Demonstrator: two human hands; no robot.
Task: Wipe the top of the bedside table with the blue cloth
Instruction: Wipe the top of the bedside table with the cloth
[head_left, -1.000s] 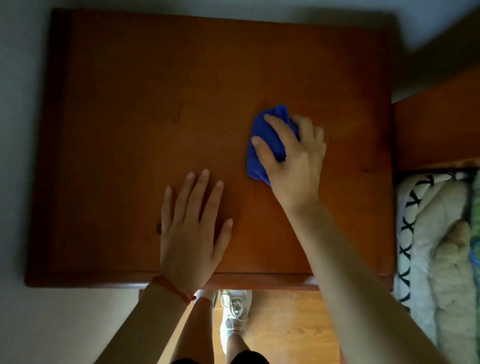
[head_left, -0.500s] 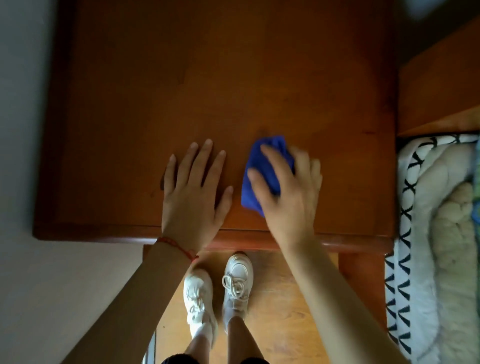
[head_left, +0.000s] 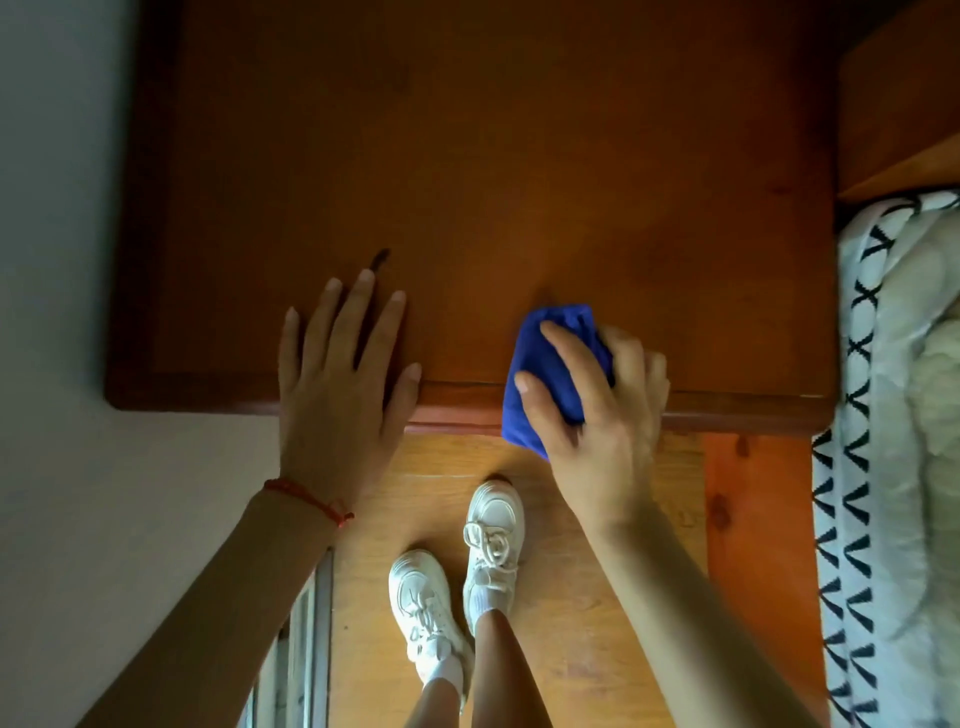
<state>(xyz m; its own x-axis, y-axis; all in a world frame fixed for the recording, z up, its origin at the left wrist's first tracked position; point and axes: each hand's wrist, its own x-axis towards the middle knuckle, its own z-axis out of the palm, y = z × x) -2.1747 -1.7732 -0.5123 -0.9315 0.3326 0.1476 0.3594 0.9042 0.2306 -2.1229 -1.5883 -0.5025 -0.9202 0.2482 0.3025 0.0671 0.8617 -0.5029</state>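
Since before, my right hand has dragged the one blue cloth to the table front edge, gripping it bunched, long axis front-to-back; my left hand rests flat, fingers straight.

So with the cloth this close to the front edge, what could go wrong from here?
1. The blue cloth already overhangs the bedside table's front edge; if the right hand loosens its grip, it could drop near the white shoes.
2. The left hand lies flat on the top, so the patch under it may go unwiped.
3. The far part of the top could be missed.
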